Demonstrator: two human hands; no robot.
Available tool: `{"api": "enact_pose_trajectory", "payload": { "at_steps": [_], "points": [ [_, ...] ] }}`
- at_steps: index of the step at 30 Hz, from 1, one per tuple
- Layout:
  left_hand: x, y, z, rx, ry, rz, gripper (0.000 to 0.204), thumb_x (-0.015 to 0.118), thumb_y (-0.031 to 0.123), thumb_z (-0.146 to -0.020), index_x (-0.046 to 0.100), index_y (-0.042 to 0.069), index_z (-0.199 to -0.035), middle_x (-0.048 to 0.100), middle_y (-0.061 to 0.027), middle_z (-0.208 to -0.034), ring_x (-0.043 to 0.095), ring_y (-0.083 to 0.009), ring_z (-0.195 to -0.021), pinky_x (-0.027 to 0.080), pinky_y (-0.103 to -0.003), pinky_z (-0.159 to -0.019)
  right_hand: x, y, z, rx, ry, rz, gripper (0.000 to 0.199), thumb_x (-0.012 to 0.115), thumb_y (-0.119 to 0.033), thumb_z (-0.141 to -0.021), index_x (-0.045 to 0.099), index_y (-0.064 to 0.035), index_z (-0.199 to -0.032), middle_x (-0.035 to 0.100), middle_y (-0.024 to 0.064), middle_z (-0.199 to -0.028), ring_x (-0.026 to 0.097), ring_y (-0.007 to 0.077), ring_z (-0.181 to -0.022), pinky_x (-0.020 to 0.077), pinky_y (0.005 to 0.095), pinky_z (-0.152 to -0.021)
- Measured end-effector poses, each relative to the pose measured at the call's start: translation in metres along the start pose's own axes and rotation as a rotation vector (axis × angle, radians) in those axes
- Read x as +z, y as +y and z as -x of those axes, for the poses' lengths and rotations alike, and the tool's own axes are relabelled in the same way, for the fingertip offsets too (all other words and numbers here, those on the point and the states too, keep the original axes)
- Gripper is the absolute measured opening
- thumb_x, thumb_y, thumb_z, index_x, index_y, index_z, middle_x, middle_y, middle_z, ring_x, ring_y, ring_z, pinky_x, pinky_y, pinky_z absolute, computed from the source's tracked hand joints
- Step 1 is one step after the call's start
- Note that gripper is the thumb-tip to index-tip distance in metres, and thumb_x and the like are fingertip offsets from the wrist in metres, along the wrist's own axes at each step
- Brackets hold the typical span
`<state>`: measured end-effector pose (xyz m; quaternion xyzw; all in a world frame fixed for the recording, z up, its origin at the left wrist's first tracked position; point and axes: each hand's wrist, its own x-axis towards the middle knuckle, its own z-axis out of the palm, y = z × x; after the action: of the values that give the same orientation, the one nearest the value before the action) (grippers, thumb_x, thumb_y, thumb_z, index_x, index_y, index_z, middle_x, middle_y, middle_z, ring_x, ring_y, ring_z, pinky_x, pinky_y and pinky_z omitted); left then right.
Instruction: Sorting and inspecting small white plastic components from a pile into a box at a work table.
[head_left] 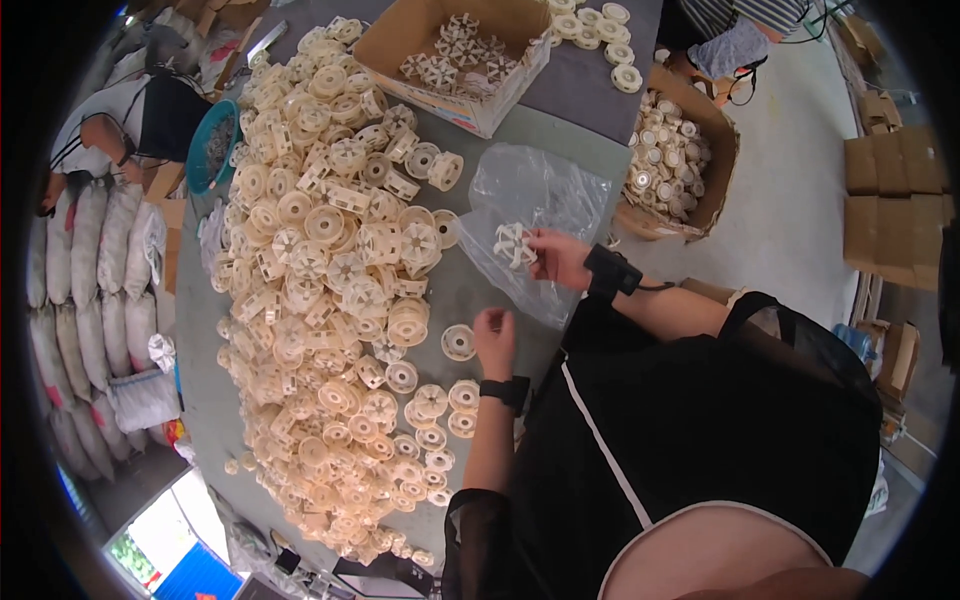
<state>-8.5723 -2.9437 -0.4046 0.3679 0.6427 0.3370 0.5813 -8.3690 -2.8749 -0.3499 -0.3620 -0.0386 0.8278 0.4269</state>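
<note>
My right hand [558, 258] is closed on a white spoked plastic wheel part [513, 246], held over a clear plastic bag [535, 185] on the grey table [455, 275]. My left hand [494, 336] is over the table with its fingers curled together; what they hold, if anything, is too small to make out. Just beside its fingers lies a round cream plastic part [458, 342] with a dark centre hole. A big heap of cream plastic wheel parts [330, 260] covers the table to the left of both hands.
A cardboard box [490, 110] with white spoked parts stands at the table's far side. Another carton [715, 165] full of round parts is beyond the right edge. A teal basin [200, 160] sits near another person [110, 120] at the far left. White sacks [90, 240] are stacked behind.
</note>
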Motion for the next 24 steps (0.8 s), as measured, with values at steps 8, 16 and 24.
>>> {"api": "enact_pose_trajectory", "payload": {
  "at_steps": [8, 16, 24],
  "points": [
    [-0.003, -0.008, 0.019, 0.398, -0.262, -0.658, 0.028, 0.062, 0.015, -0.072, 0.055, 0.002, -0.095, 0.052, -0.0126, -0.094, 0.054, -0.0265, -0.086, 0.044, -0.033, -0.076, 0.020, -0.092, -0.017, -0.394, 0.014, 0.061, 0.013, 0.053, -0.016, -0.084, 0.049, -0.0089, -0.094, 0.056, 0.0021, -0.079, 0.056, 0.0127, -0.067, 0.0472, 0.0292, -0.062],
    [-0.008, -0.010, 0.016, 0.250, -0.300, -0.598, 0.027, 0.060, 0.018, -0.075, 0.057, -0.001, -0.095, 0.055, -0.0147, -0.091, 0.056, -0.0257, -0.081, 0.045, -0.032, -0.074, 0.066, -0.192, -0.072, -0.670, 0.072, 0.037, 0.012, 0.053, -0.010, -0.083, 0.048, -0.0053, -0.093, 0.056, 0.0051, -0.079, 0.057, 0.0166, -0.071, 0.0498, 0.0320, -0.068],
    [-0.013, -0.021, 0.006, 0.145, -0.348, -0.452, 0.029, 0.059, 0.021, -0.078, 0.055, -0.001, -0.096, 0.057, -0.0162, -0.094, 0.057, -0.0246, -0.079, 0.046, -0.033, -0.072, 0.063, -0.203, -0.091, -0.513, -0.036, -0.111, 0.049, 0.050, -0.012, -0.085, 0.024, -0.0022, -0.125, 0.051, 0.0138, -0.108, 0.058, 0.0290, -0.090, 0.0507, 0.0383, -0.074]
  ]
}}
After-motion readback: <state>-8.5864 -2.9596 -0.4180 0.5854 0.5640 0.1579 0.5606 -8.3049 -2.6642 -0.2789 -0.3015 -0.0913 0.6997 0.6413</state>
